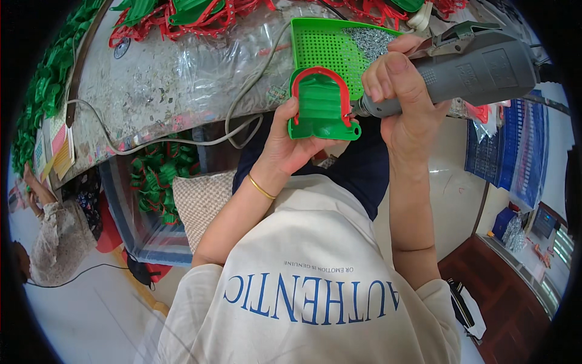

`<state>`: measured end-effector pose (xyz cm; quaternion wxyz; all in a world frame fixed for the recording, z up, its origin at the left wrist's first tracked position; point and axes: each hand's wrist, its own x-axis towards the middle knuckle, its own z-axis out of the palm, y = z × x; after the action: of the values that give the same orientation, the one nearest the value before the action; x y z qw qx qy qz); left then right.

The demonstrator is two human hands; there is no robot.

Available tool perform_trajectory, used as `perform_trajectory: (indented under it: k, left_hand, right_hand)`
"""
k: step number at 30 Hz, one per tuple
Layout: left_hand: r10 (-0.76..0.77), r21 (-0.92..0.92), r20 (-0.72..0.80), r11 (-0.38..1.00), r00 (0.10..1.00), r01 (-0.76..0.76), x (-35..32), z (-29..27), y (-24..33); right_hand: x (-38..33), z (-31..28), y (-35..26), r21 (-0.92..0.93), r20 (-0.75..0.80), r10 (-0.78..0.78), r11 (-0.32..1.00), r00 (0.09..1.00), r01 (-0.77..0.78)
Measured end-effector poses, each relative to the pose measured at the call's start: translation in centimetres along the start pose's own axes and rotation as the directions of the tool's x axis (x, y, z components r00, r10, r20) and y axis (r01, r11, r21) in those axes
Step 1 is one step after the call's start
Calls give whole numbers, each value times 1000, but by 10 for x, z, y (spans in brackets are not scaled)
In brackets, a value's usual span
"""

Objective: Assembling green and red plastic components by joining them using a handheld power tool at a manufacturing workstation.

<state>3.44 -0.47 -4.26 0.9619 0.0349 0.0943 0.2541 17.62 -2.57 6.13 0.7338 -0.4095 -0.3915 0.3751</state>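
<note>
My left hand (pixel 284 142) grips a green plastic piece (pixel 319 104), ribbed inside and with a small ring at one lower corner. A red arched strap (pixel 319 70) runs around its edge. My right hand (pixel 405 91) is wrapped around a grey electric screwdriver (pixel 476 71), held nearly level. Its tip meets the lower right end of the red strap; whether a screw sits there is too small to tell. Just behind the piece stands a green perforated basket (pixel 310 43), with many small silver screws (pixel 371 43) heaped at its right side.
Red straps and green pieces (pixel 197 13) pile up along the worktable's (pixel 182 79) far side. A grey cable (pixel 242 100) crosses the table and loops over its front edge. Below left, a blue-framed bin (pixel 130 233) holds green pieces. Another person (pixel 63 227) sits at far left.
</note>
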Motion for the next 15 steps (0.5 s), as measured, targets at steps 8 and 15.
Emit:
perform_trajectory:
  k: [8,15]
  left_hand:
    - [-3,10,-2,1000,1000,3,3,-5,0]
    - [30,0,4,1000,1000,-30,3,-4,0]
  right_hand:
    - [-3,-1,4,-23,25,-30,999,999,30]
    - [-8,-1,6,-265,39,-84,960,996,92]
